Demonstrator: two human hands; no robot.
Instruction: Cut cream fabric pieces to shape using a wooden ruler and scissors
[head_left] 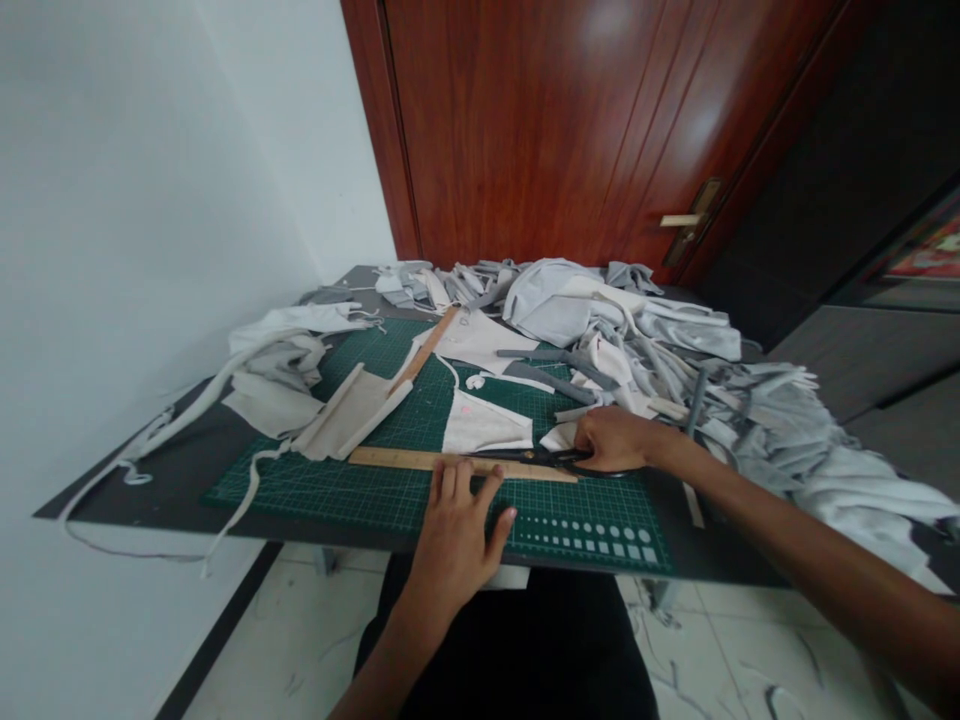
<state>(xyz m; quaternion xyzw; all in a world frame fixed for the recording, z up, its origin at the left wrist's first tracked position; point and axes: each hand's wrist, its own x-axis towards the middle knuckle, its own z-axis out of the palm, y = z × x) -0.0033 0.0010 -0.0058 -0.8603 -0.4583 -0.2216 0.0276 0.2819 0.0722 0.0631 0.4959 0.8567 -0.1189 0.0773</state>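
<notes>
My left hand (459,520) lies flat on the green cutting mat (337,490), fingers spread, fingertips pressing the near edge of a wooden ruler (397,459). My right hand (616,440) is closed around the handles of black scissors (525,456), whose blades point left along the ruler. A white triangular fabric piece (480,425) lies just behind the ruler, in front of the blades.
A second wooden ruler (427,350) lies diagonally further back. Folded beige fabric (349,415) sits left of it. Heaps of grey and white fabric scraps (675,350) cover the table's back and right side. A white wall is left, a wooden door (570,130) behind.
</notes>
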